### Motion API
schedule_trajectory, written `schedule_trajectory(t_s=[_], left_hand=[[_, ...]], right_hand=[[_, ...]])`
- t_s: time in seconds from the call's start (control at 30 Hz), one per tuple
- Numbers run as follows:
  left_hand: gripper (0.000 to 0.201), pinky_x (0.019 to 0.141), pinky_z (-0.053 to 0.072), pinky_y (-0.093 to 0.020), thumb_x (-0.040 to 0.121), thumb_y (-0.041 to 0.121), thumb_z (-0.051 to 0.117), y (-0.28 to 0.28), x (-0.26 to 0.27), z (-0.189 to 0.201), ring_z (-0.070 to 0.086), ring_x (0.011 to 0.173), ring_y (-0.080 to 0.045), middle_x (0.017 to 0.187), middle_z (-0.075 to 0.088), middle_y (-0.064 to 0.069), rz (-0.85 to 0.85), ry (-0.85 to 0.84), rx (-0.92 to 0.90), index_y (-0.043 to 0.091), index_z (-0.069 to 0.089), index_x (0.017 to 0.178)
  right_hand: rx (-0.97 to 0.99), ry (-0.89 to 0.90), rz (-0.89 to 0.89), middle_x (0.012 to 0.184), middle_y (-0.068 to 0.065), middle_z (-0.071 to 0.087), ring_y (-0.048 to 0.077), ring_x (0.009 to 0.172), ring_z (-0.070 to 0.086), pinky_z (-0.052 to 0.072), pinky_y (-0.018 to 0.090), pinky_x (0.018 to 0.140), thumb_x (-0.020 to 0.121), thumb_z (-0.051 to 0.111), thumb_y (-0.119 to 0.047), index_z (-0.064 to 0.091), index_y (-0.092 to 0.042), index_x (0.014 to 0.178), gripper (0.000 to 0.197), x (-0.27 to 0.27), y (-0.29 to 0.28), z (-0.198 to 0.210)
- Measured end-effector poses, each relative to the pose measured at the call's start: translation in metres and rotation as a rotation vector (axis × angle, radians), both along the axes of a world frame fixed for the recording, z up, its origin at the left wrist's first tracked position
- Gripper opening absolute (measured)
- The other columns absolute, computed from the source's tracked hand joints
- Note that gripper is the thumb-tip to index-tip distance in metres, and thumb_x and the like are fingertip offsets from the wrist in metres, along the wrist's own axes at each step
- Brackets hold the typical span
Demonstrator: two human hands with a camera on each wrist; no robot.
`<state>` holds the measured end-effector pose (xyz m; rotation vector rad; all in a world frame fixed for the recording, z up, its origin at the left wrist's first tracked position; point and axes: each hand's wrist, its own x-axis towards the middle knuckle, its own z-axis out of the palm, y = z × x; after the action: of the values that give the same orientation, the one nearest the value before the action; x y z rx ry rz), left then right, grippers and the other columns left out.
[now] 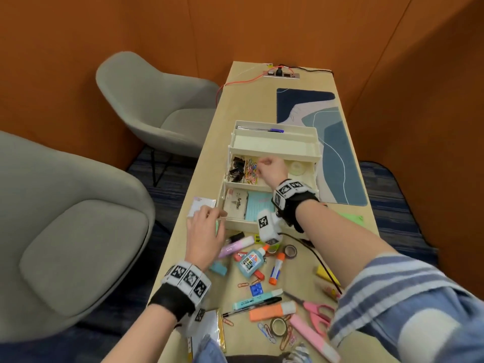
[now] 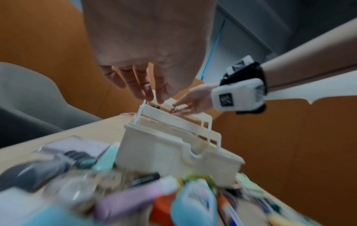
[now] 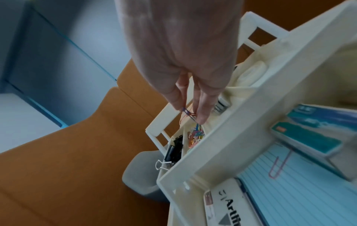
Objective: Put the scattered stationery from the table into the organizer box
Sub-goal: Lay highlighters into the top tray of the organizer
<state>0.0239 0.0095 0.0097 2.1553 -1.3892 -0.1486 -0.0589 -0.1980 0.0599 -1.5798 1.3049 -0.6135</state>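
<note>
The cream tiered organizer box (image 1: 273, 155) stands open mid-table. My right hand (image 1: 269, 169) hovers over its middle tier and pinches a few paper clips (image 3: 188, 113) above the compartment of coloured clips (image 3: 196, 136), beside black binder clips (image 1: 237, 170). At the box's left front corner, my left hand (image 1: 207, 226) pinches a thin side strut (image 2: 142, 110). Stationery lies scattered in front of the box: a glue bottle (image 1: 250, 263), glue stick (image 1: 276, 268), purple highlighter (image 1: 237, 247), orange highlighter (image 1: 272, 311), pink scissors (image 1: 318, 314), tape roll (image 1: 279, 326) and loose clips (image 1: 243, 285).
Two grey chairs (image 1: 162, 111) (image 1: 65, 231) stand close to the table's left edge. A blue patterned mat (image 1: 335, 153) lies right of the box, with a power strip (image 1: 281, 73) and a red cable at the far end. A sticky-note pad (image 1: 200, 205) sits left of the box.
</note>
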Motion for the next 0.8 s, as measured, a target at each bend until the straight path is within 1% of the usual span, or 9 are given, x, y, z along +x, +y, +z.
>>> schedule_trajectory(t_s=[0.1,0.2,0.27,0.37,0.47,0.57,0.63,0.73,0.8], left_hand=[[0.013,0.079,0.037,-0.031,0.091,0.024,0.052,0.025,-0.019,-0.011,0.048,0.089,-0.015,0.096,0.052,0.005,-0.088,-0.03,0.077,0.022,0.06,0.101],[0.02,0.081,0.04,-0.027,0.09,0.029,0.048,0.047,-0.054,-0.021,0.051,0.093,-0.015,0.102,0.055,0.004,-0.375,-0.021,0.17,0.021,0.06,0.104],[0.024,0.075,0.042,-0.028,0.087,0.032,0.046,0.054,-0.07,-0.027,0.056,0.091,-0.019,0.101,0.057,0.001,-0.559,0.029,0.235,0.019,0.059,0.102],[0.028,0.076,0.044,-0.036,0.086,0.036,0.053,0.058,-0.088,-0.04,0.054,0.096,-0.025,0.105,0.056,-0.005,-0.759,-0.101,0.358,0.016,0.055,0.104],[0.042,0.085,0.04,-0.039,0.083,0.04,0.057,0.064,-0.101,-0.05,0.044,0.11,-0.027,0.119,0.047,-0.009,-0.779,-0.228,0.478,0.015,0.047,0.115],[0.045,0.09,0.038,-0.037,0.084,0.035,0.058,0.065,-0.108,-0.054,0.04,0.115,-0.026,0.126,0.041,-0.007,-0.753,-0.265,0.5,0.017,0.04,0.121],[0.044,0.09,0.039,-0.036,0.086,0.034,0.057,0.062,-0.109,-0.055,0.041,0.114,-0.025,0.125,0.04,-0.006,-0.733,-0.256,0.501,0.017,0.039,0.122],[0.047,0.088,0.043,-0.035,0.086,0.031,0.059,0.058,-0.109,-0.057,0.041,0.113,-0.024,0.128,0.039,-0.006,-0.715,-0.227,0.513,0.016,0.038,0.125],[0.051,0.088,0.045,-0.034,0.085,0.028,0.06,0.056,-0.108,-0.058,0.041,0.113,-0.023,0.129,0.036,-0.007,-0.707,-0.197,0.519,0.016,0.036,0.128]], right_hand=[[-0.077,0.037,0.056,0.111,0.001,0.064,0.019,0.1,0.06,0.05,0.039,0.094,0.092,0.051,-0.013,0.065,-0.014,0.106,0.02,-0.013,0.008,0.006],[-0.062,0.036,0.126,0.111,-0.002,0.06,0.013,0.096,0.058,0.053,0.025,0.075,0.094,0.048,-0.01,0.063,-0.012,0.111,0.023,-0.055,0.045,0.003],[-0.041,0.059,0.241,0.102,-0.002,0.063,0.012,0.084,0.059,0.05,0.02,0.067,0.094,0.051,-0.011,0.064,-0.011,0.105,0.018,-0.083,0.076,-0.007],[-0.047,0.243,0.487,0.083,-0.003,0.062,0.011,0.073,0.057,0.043,0.018,0.064,0.092,0.055,-0.019,0.064,-0.015,0.091,0.01,-0.135,0.127,-0.026],[-0.091,0.517,0.675,0.088,-0.004,0.058,0.014,0.08,0.055,0.044,0.028,0.073,0.087,0.055,-0.029,0.059,-0.021,0.086,0.01,-0.192,0.179,-0.048],[-0.162,0.742,0.782,0.108,-0.004,0.045,0.016,0.097,0.048,0.045,0.031,0.08,0.078,0.054,-0.036,0.049,-0.023,0.102,0.028,-0.23,0.218,-0.067],[-0.175,0.763,0.742,0.116,-0.001,0.041,0.019,0.101,0.046,0.044,0.03,0.079,0.078,0.055,-0.03,0.046,-0.021,0.108,0.032,-0.245,0.232,-0.079],[-0.271,0.745,0.608,0.109,0.001,0.046,0.02,0.096,0.05,0.043,0.025,0.074,0.083,0.055,-0.021,0.051,-0.02,0.1,0.017,-0.256,0.233,-0.093],[-0.331,0.738,0.539,0.106,0.003,0.052,0.021,0.091,0.055,0.044,0.024,0.071,0.08,0.061,-0.017,0.056,-0.019,0.094,0.015,-0.26,0.227,-0.098]])
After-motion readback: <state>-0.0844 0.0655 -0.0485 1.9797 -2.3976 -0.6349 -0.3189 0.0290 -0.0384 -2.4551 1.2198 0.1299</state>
